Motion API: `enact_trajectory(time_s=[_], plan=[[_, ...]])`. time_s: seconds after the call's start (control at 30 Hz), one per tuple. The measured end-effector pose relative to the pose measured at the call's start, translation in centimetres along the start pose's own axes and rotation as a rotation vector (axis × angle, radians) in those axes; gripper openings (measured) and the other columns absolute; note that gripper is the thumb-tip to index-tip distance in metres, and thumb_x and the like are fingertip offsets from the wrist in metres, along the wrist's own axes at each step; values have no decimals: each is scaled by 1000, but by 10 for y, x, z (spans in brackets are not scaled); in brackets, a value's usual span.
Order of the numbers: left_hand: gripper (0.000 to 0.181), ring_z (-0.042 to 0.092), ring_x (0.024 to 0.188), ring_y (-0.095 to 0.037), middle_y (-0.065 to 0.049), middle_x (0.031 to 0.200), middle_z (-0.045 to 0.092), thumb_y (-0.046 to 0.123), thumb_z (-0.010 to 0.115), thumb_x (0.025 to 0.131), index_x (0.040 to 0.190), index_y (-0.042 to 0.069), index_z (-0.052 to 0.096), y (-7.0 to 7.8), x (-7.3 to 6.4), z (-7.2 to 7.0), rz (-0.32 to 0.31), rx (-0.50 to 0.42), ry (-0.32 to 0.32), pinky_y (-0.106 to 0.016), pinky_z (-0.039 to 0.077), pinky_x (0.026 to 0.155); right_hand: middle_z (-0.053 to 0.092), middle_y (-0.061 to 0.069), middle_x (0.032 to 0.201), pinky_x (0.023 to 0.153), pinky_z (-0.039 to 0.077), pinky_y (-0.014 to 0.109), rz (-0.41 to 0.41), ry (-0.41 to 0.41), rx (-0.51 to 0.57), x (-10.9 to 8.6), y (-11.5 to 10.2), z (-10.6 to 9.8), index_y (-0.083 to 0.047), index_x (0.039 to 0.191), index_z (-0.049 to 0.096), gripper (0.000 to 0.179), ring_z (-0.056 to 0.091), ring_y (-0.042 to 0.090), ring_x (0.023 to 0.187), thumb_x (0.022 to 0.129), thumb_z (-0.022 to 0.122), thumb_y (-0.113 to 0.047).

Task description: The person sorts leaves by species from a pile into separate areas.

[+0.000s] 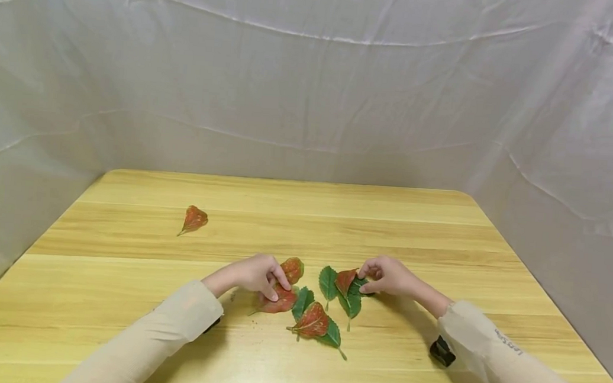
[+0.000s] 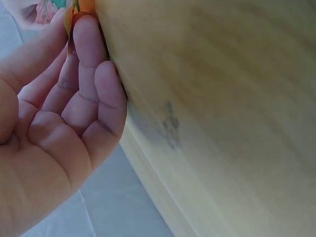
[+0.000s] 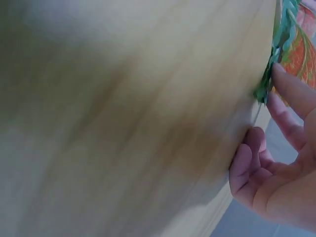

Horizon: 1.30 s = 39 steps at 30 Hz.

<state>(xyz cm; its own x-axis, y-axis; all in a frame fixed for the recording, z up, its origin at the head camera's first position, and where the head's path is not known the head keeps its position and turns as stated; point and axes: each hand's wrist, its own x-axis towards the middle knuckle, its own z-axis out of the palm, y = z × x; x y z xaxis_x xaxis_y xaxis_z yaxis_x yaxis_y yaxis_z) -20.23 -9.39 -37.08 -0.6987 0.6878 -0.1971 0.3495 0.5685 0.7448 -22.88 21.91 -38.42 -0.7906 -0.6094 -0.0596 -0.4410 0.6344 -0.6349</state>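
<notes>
Leaf (image 1: 355, 287), green, partly behind right hand (image 1: 392, 277), apparently in its grip

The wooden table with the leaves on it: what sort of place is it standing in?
Probably a screened-off work or filming booth, though I can't be sure. Pale sheeting hangs behind and on both sides of the wood-grain table, where red and green leaves lie.

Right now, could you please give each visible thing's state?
Bare left hand, pinching a broad red leaf
Bare right hand, holding a dark green leaf
Lone, tapered red leaf, lying untouched on the yellow wooden table
Front red leaf, lying over a serrated green leaf
Other green and red leaves, lying between the hands
Creased grey fabric, hanging behind the table
</notes>
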Motion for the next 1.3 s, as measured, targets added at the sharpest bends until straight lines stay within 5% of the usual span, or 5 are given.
enact_trajectory(time_s=[0.1, 0.33, 0.67, 1.3], plan=[[22, 45, 41, -9, -6, 51, 54, -5, 67, 74, 95, -2, 68, 0, 0, 0, -11, -3, 0, -25, 48, 49, 59, 1, 86, 72, 45, 38, 15, 22, -10, 0, -2, 1, -4, 84, 63, 18, 52, 19, 81, 71, 74, -10], [21, 55, 45, -21, -7, 52, 55, -7, 67, 74, 94, -3, 67, 2, 2, 1, -23, -19, -16, -26, 49, 50, 53, 1, 68, 54, 42, 25, 2, 17, 44, -1, -3, -1, 1, 84, 61, 17, 45, 12, 60, 71, 71, 2], [21, 56, 45, -21, -7, 52, 55, -8, 66, 74, 94, -2, 67, 2, 7, -1, -41, -32, -41, -27, 50, 49, 54, 1, 67, 51, 39, 24, 26, 40, 88, -4, 0, -11, 3, 84, 63, 10, 43, 12, 58, 75, 66, 4], [21, 54, 44, -18, -9, 50, 53, -8, 66, 74, 94, -1, 67, 1, 4, -2, -47, -41, -40, -26, 50, 49, 60, 4, 71, 49, 44, 33, 207, 190, 173, 2, 5, -25, 6, 91, 66, 12, 48, 21, 55, 82, 60, 0]])
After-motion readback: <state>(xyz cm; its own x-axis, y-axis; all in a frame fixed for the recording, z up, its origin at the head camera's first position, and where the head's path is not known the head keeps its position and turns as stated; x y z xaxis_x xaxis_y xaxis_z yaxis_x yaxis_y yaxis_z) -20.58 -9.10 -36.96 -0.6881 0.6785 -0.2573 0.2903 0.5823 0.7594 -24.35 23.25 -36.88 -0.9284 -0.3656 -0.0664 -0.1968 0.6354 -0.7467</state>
